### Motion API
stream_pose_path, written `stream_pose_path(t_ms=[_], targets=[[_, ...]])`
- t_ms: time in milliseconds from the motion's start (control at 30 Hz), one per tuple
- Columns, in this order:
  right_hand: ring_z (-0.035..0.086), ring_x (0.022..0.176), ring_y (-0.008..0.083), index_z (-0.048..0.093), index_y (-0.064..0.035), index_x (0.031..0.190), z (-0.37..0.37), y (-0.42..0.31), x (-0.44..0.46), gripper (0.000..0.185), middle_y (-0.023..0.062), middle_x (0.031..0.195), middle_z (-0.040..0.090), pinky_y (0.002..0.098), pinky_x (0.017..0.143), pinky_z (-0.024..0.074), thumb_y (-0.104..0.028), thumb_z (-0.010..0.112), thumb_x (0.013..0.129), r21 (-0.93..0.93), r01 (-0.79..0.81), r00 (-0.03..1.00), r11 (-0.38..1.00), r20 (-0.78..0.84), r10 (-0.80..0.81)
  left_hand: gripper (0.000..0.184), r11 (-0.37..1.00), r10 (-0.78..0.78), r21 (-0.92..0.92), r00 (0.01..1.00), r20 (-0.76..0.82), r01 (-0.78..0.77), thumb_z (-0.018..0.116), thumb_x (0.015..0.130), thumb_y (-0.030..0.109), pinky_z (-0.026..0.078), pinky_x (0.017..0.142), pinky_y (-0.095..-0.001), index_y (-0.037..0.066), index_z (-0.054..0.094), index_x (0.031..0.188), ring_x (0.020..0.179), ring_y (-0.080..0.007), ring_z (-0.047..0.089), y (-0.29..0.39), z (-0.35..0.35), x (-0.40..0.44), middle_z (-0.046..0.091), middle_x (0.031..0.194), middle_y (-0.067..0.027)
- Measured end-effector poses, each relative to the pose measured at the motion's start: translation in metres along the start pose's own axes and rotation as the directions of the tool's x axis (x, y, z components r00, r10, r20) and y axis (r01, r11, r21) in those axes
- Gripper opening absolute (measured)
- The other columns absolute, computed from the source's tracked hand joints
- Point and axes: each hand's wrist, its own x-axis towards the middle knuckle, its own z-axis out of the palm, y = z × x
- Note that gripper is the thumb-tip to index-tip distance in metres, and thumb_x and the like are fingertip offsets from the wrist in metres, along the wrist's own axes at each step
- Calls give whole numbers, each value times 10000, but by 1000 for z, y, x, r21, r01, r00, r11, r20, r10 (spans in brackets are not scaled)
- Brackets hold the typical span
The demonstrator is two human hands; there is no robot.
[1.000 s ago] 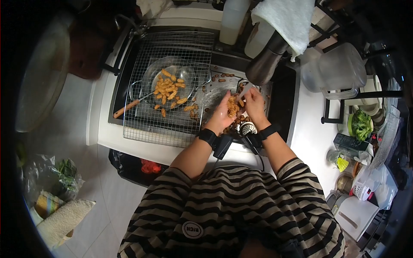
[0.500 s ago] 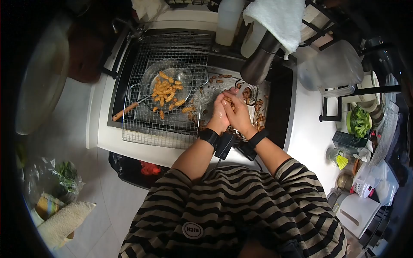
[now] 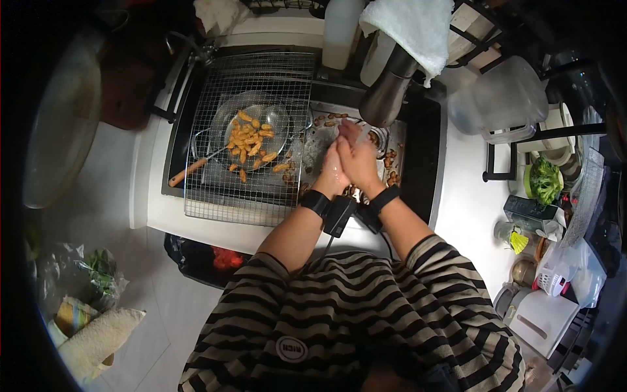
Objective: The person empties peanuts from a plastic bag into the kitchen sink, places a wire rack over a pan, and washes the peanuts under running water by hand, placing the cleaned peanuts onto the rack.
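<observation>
Under the running tap (image 3: 385, 98), my left hand (image 3: 334, 168) and my right hand (image 3: 360, 162) are pressed together, palm against palm. The unshelled peanuts seen between them a moment ago are now hidden by the fingers. Water runs over both hands. Below them, loose brown peanuts (image 3: 390, 160) lie scattered on the wet floor of the sink (image 3: 318, 140). Left of the hands, a wire rack (image 3: 215, 206) spans the sink. Yellowish peanuts (image 3: 247, 140) sit in a heap over a round strainer with a wooden handle (image 3: 187, 171).
A white cloth (image 3: 411, 26) hangs over the tap. Bottles (image 3: 339, 39) stand behind the sink. On the right counter are a clear plastic container (image 3: 503, 104), broccoli (image 3: 546, 181) and a small box (image 3: 532, 215). A black bag (image 3: 189, 258) hangs below the counter's front edge.
My hands have closed together from a cupped hold, and the peanuts in them have gone out of sight. The right fingers have shifted slightly up. The view has moved a little.
</observation>
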Motion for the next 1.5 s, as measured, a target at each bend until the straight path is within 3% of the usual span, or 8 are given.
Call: stream_pose_path(t_ms=[367, 467, 700, 900, 1000, 1300, 1400, 1500], targets=[[463, 1109, 329, 602, -5, 1016, 0, 7, 5, 295, 174, 1137, 543, 370, 925, 364, -160, 486, 793, -117, 77, 997, 990, -17, -80, 323, 994, -20, -106, 999, -36, 16, 359, 908, 273, 397, 923, -355, 52, 487, 1104, 1029, -224, 517, 6, 11, 0, 536, 1114, -118], [407, 1158, 347, 601, -11, 1032, 1, 31, 19, 316, 182, 1191, 504, 371, 956, 327, -188, 475, 803, 58, -295, 940, 954, 193, 280, 272, 982, -77, -184, 988, -135, 51, 391, 898, 266, 425, 882, -351, 64, 514, 1033, 977, -215, 539, -2, 16, 2, 561, 1050, -102], [485, 998, 346, 619, -8, 935, 5, 2, -5, 239, 178, 1018, 559, 378, 893, 359, -167, 519, 788, 51, -53, 992, 997, -115, 58, 344, 985, 29, -168, 999, -24, -33, 383, 901, 353, 436, 850, -353, 70, 536, 1021, 941, -219, 545, -1, -2, 10, 573, 988, -85], [518, 862, 320, 624, -3, 793, -3, -12, -9, 180, 166, 896, 557, 371, 759, 412, -178, 590, 765, 95, 81, 987, 992, -143, -67, 369, 812, 154, 494, 931, 332, -311, 441, 847, -35, 437, 883, -330, 2, 344, 1202, 1050, -238, 495, 21, 24, -38, 478, 1172, -175], [532, 779, 333, 613, -10, 763, -13, -2, 5, 162, 168, 819, 559, 391, 696, 418, -171, 600, 760, -33, 6, 1000, 999, -4, -6, 413, 937, -286, -153, 940, 185, 315, 344, 914, 353, 426, 872, -368, 16, 492, 1102, 1009, -267, 530, 14, 34, -17, 549, 1096, -131], [533, 946, 353, 595, -17, 954, -9, -33, -5, 206, 154, 1000, 580, 366, 806, 423, -119, 565, 778, 69, 244, 963, 967, -131, -234, 341, 986, 52, -163, 991, 122, -32, 336, 908, 272, 413, 900, -354, 42, 507, 1094, 1007, -240, 529, 33, 18, 1, 546, 1098, -128], [523, 897, 397, 585, -6, 893, -11, -14, 3, 180, 226, 905, 575, 424, 823, 386, -133, 567, 765, 28, 177, 982, 984, -67, -174, 346, 981, 5, -191, 984, 180, 29, 351, 910, 281, 401, 919, -350, 43, 490, 1119, 1025, -244, 517, 20, 19, 6, 533, 1115, -127], [565, 812, 339, 590, -17, 830, -2, 26, 21, 155, 175, 860, 595, 397, 729, 429, -161, 547, 792, 150, -299, 951, 942, -37, 307, 374, 980, -116, -165, 993, -34, 109, 359, 910, 297, 411, 908, -371, 5, 470, 1115, 1021, -260, 518, 6, 32, -4, 528, 1130, -133]])
